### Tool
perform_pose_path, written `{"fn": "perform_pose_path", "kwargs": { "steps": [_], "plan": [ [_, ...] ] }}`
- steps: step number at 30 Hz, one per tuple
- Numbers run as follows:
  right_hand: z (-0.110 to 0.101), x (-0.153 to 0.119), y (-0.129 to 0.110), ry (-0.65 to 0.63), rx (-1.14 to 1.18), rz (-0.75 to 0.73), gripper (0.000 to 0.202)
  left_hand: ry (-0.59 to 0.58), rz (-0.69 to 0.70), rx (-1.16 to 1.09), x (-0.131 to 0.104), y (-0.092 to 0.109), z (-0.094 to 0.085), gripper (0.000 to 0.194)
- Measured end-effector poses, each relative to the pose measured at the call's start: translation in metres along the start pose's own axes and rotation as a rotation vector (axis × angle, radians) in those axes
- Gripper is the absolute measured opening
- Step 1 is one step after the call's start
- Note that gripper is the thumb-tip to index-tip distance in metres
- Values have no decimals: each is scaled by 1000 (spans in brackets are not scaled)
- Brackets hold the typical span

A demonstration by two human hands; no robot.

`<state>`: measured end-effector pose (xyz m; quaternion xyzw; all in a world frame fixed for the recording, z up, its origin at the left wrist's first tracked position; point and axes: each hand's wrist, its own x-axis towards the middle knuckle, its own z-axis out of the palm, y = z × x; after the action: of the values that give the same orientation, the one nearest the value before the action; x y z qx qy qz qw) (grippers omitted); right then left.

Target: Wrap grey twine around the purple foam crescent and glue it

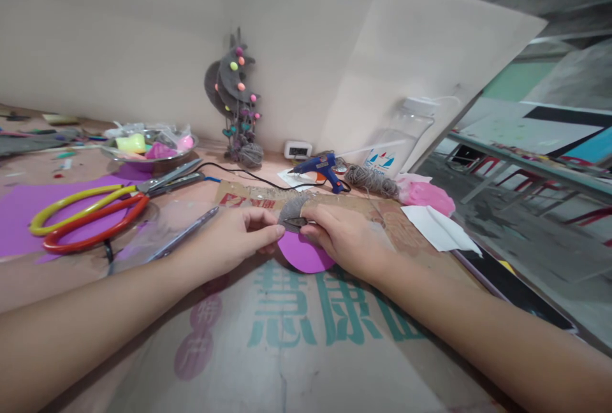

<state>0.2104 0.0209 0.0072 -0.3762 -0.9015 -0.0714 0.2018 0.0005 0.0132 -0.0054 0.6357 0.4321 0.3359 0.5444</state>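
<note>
Over the middle of the cardboard sheet (268, 362), my two hands meet at a small grey felt piece (292, 208). My left hand (243, 234) pinches its lower left side between thumb and fingers. The fingers of my right hand (344, 234) are closed on its right side. Just below the felt, a round purple sheet (306, 259) shows, partly covered by my right fingers. A narrow dark strip (294, 223) runs between my fingertips; whether it is a tool or the felt's edge, I cannot tell.
Left lie scissors (95, 215) with yellow and red handles, a pen (184, 233) and purple sheet (19, 215). Behind stand a metal bowl (115, 152), felt moon ornament (234, 88), blue glue gun (318, 167), grey yarn (370, 178) and clear jar (406, 129). White paper (442, 228) lies right.
</note>
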Motion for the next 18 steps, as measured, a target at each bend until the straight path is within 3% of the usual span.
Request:
{"fn": "perform_pose_path", "kwargs": {
  "steps": [10,14,18],
  "plan": [
    [7,-3,7,169,237,196,24,57,28,13,4,-3,-1,22],
    [6,0,3,97,441,273,18,56,47,46,3,-4,-2,21],
    [9,0,1,47,547,247,12,54,39,71,1,-5,0,19]
  ]
}}
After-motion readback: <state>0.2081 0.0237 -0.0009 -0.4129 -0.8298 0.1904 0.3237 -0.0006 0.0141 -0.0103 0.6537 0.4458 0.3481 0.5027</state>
